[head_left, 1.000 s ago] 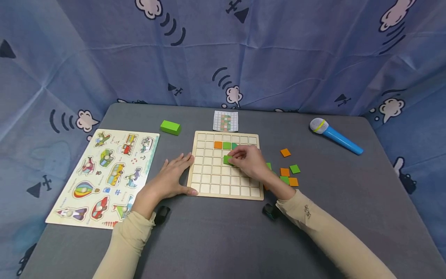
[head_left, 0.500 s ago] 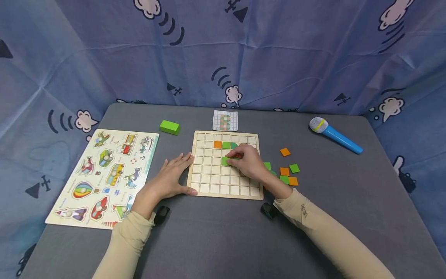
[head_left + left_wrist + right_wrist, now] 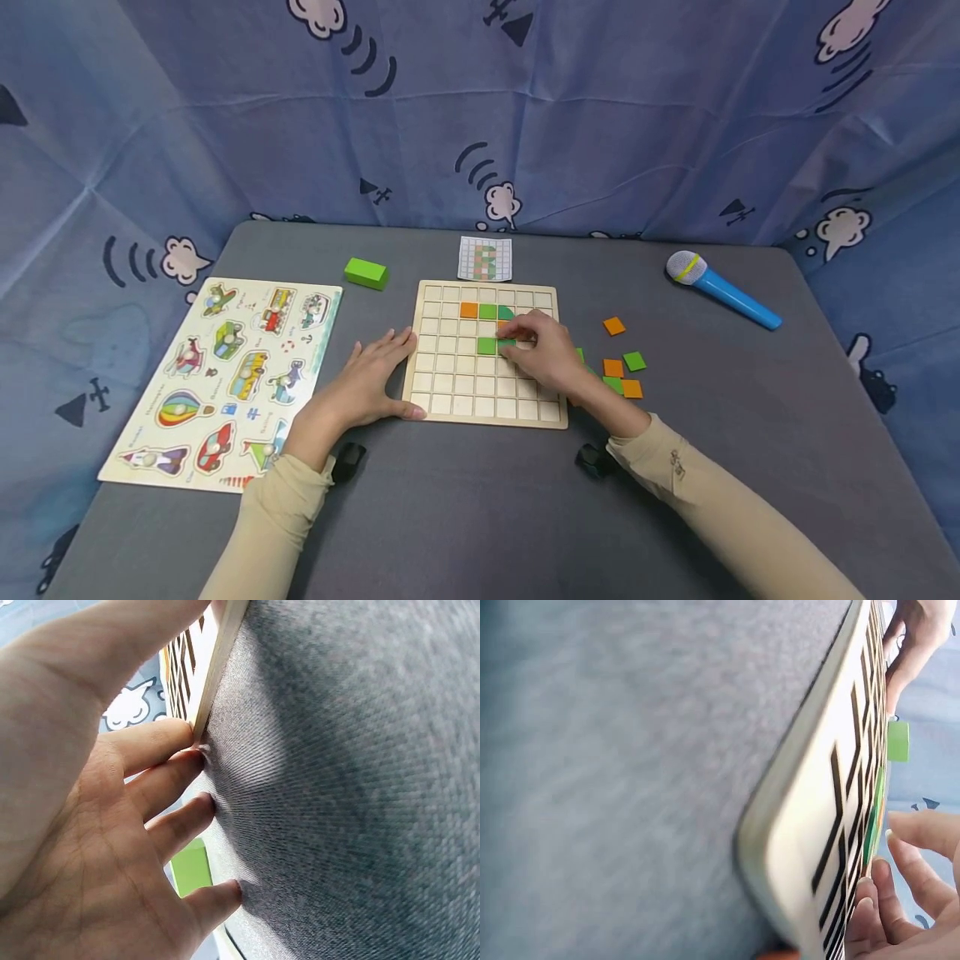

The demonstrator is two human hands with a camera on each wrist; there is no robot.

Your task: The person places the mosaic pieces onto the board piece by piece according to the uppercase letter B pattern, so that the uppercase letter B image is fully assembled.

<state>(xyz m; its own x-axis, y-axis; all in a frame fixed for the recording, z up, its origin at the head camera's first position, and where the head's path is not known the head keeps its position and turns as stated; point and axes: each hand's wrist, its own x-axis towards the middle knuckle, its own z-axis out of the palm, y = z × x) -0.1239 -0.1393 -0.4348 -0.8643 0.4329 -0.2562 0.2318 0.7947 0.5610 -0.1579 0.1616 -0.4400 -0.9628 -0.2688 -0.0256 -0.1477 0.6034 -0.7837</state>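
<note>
My left hand lies spread beside the wooden grid board, its thumb and fingertips touching the left edge. In the left wrist view those fingers are stretched out along the board's rim. Over the board's middle, my right hand has curled fingers, with thumb and index at either side of a dark green tile, partly hidden. A bright green tile sits in the square to its left. Higher up lie an orange tile, a green tile and a dark green tile with a rounded corner.
Several loose orange and green tiles lie right of the board. A pattern card stands behind it. A green block is at back left, a vehicle peg puzzle at left, and a toy microphone at back right.
My right hand's fingers have shifted right, off the bright green tile, which now shows whole in its square. The dark green tile beside it has come into view. My left hand stays put.
</note>
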